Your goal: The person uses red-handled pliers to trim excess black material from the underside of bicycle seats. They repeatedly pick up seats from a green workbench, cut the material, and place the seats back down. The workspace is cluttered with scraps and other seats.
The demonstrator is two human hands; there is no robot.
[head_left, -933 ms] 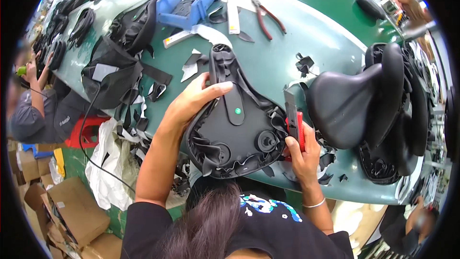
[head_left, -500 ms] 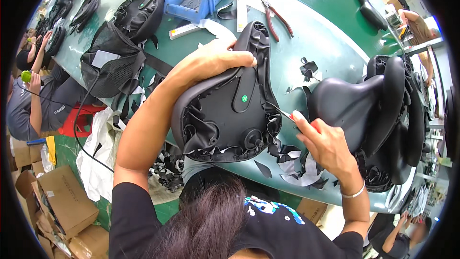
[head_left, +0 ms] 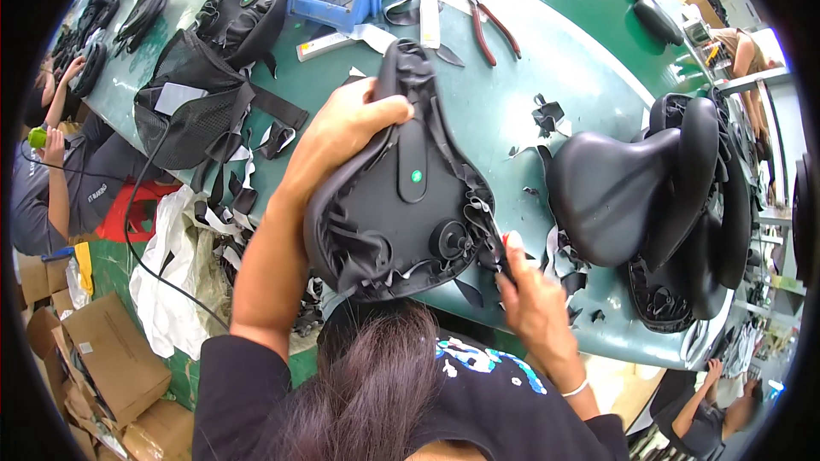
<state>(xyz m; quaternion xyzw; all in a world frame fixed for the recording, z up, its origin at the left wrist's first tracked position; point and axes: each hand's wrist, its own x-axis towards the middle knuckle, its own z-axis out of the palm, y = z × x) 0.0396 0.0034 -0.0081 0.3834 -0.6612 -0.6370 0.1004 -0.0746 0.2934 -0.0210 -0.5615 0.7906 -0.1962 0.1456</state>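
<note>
A black bicycle saddle (head_left: 367, 213) is tipped toward me with its underside showing: a dark base with a green dot, and cover material gathered in folds round the rim. My left hand (head_left: 346, 130) is closed round the saddle's narrow nose, thumb on the underside. At the wide end's right edge, my right hand (head_left: 531, 307) is closed on a slim tool with a red part (head_left: 510, 241); the fingers mostly hide it, so its kind is unclear. A dark strip of cover material (head_left: 489, 235) stands off the rim beside these fingers.
Several finished-looking saddles (head_left: 606, 192) are piled at the right. Red-handled pliers (head_left: 494, 30) lie beyond the saddle, near a blue bin (head_left: 371, 0). Black scraps (head_left: 548, 115) litter the table. A black mesh bag (head_left: 192, 111) sits at the left, with co-workers (head_left: 64, 183) farther off.
My right hand has come down and left along the saddle's edge, taking the tool with it. The saddle has swung so its nose points more to the left, my left hand still on it.
</note>
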